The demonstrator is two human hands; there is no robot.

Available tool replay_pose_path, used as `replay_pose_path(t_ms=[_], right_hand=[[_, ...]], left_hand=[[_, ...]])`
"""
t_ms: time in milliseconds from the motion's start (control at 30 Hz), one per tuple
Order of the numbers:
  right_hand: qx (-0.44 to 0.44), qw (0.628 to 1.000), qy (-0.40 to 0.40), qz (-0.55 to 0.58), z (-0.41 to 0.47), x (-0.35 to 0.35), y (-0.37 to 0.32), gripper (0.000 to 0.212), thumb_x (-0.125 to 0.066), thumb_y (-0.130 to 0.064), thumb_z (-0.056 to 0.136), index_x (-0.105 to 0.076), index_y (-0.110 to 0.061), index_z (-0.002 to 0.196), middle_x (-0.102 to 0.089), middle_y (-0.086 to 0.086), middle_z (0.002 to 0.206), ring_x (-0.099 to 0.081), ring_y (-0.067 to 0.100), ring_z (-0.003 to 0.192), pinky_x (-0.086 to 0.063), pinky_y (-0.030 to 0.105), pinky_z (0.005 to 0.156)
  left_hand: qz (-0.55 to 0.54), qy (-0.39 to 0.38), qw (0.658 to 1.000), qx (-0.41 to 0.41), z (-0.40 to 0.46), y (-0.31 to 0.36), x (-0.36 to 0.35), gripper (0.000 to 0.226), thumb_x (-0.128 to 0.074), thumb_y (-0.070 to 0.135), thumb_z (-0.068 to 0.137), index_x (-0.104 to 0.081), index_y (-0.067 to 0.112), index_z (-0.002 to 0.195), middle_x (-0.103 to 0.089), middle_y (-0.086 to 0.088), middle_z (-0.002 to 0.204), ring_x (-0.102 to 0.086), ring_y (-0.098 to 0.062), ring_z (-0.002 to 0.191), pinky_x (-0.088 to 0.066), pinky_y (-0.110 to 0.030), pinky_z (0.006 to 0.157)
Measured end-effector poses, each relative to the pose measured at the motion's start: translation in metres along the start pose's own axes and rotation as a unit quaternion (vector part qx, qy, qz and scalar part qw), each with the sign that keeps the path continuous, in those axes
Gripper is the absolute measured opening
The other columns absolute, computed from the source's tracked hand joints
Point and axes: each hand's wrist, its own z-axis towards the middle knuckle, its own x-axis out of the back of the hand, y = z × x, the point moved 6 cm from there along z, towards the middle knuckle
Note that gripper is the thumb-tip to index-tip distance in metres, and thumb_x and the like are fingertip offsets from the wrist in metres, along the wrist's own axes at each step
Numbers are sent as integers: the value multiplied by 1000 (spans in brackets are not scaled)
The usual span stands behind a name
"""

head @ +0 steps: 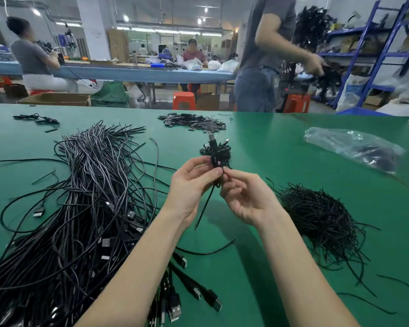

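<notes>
Both hands are up over the middle of the table (257, 267), with the coiled USB cable (217, 151) held between them. The left hand (190, 187) curls its fingers round the coil's lower part. The right hand (244, 199) pinches the twist tie (206, 206) right under the coil, thumb vs forefinger. The tie's long end hangs down betw. the wrists.

How the tie sits round the coil can't be told: fingertips cover the spot and it's black on black. One metal plug pokes out on top; the other end is lost in the loops.

The big heap of loose cables (80, 208) runs off the table's left and near edges, so only part shows. The clear plastic bag (352, 147) lies toward the far right corner, contents too dim to name. The small dark pieces (191, 122) at the far edge are too tiny to ID.

The table is a green mat, approx flat, w/ a pile of twist ties (321, 220) on its right side.

Beyond it is a workshop. A standing person (265, 55) is cut off at the top, next to blue shelving (376, 55). There's an orange stool (184, 100) and a long bench (139, 73) w/ seated workers.
</notes>
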Motion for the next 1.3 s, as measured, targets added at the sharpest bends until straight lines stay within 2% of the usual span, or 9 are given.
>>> replay_pose_path(t_ms=[67,233,400,533,700,833,1067,1200,1300], right_hand=[[140,956,53,-251,1,4,-15,3,-68,-14,93,-68,-14,90,-69,1,77,-55,6,48,-43,15,41],[472,610,46,-634,-22,-15,-41,28,-71,-16,87,-62,-36,103,-67,-23,104,-67,6,77,-52,20,64],[521,536,48,-663,-30,-19,-37,17,-70,-36,84,-68,-36,101,-68,-25,99,-66,5,78,-57,31,64],[530,576,62,-620,-32,-19,-39,2,-74,-28,88,-72,-27,87,-71,-21,84,-65,6,68,-47,15,57],[68,991,27,-115,0,2,-9,19,-68,-5,85,-72,-8,67,-59,1,63,-47,4,42,-34,11,34],[100,968,16,-231,0,3,-9,2,-72,-16,87,-71,-14,87,-69,-1,74,-54,5,48,-40,13,39],[476,562,42,-675,-23,-14,-35,22,-77,-25,85,-67,-34,103,-69,-23,96,-66,4,72,-49,20,64],[508,593,44,-623,-26,-14,-40,5,-79,-24,86,-76,-28,85,-70,-25,76,-64,7,64,-44,12,57],[361,797,45,-483,-12,-6,-39,13,-78,-16,83,-76,-17,70,-72,-2,67,-59,9,51,-44,18,47]], left_hand=[[-20,3,999,29,1,1,4,27,-67,-10,84,-63,11,100,-76,-2,83,-70,-10,71,-54,-18,65],[-54,-6,995,89,5,-3,9,24,-71,1,81,-63,17,97,-73,-3,81,-61,-14,68,-48,-23,69],[-67,-25,990,122,4,-6,12,26,-78,10,67,-70,21,88,-74,-5,85,-64,-17,68,-52,-25,73],[-61,-48,990,116,4,-7,8,32,-77,11,67,-66,19,97,-74,-6,91,-65,-17,72,-51,-26,76],[-16,-54,996,63,2,-3,3,30,-71,0,78,-60,15,102,-75,0,89,-69,-11,78,-52,-18,65],[-8,-35,997,73,3,-2,10,24,-68,-2,84,-62,16,99,-74,-1,86,-68,-13,74,-52,-20,64],[-42,-23,992,117,5,-9,14,29,-75,8,70,-64,19,95,-73,-4,82,-63,-15,67,-49,-28,74],[-40,-37,990,127,4,-9,12,36,-75,9,68,-63,17,101,-73,-6,86,-65,-14,68,-50,-28,73],[-32,-53,990,123,3,-8,10,36,-74,7,71,-63,16,104,-72,-9,93,-63,-16,71,-51,-25,71]])
